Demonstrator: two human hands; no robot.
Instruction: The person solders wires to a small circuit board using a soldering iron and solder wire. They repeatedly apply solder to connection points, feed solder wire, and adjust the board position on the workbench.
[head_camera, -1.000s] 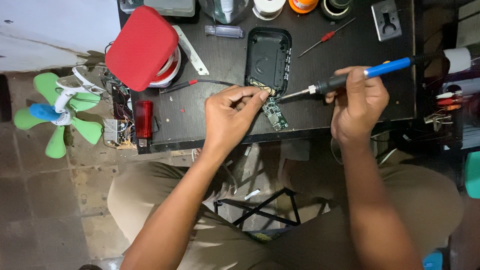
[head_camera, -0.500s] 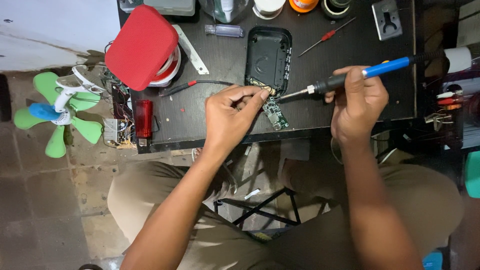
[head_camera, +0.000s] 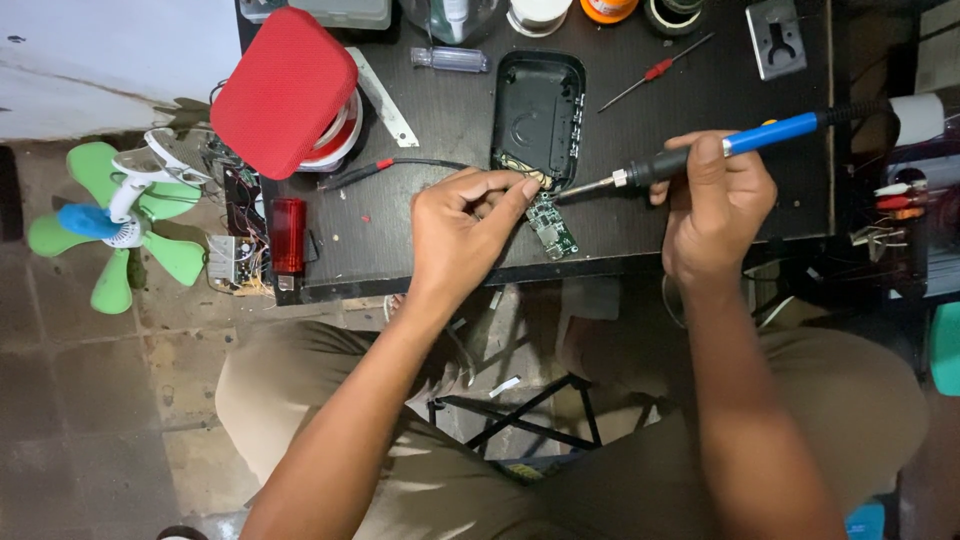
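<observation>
My right hand (head_camera: 715, 205) grips a soldering iron (head_camera: 700, 152) with a blue handle; its metal tip points left toward the lower end of a black plastic casing (head_camera: 537, 110). My left hand (head_camera: 465, 230) pinches something small, perhaps solder wire, right at the iron's tip, beside a small green circuit board (head_camera: 553, 230) that lies at the casing's lower end. What exactly the fingers pinch is too small to tell.
On the dark table (head_camera: 420, 230) lie a red fabric-covered speaker (head_camera: 283, 92), a black probe cable with a red tip (head_camera: 390, 168), a red screwdriver (head_camera: 655, 72), a clear-handled tool (head_camera: 448, 60) and a small red cylinder (head_camera: 287, 235). A green fan (head_camera: 105, 225) stands on the floor at left.
</observation>
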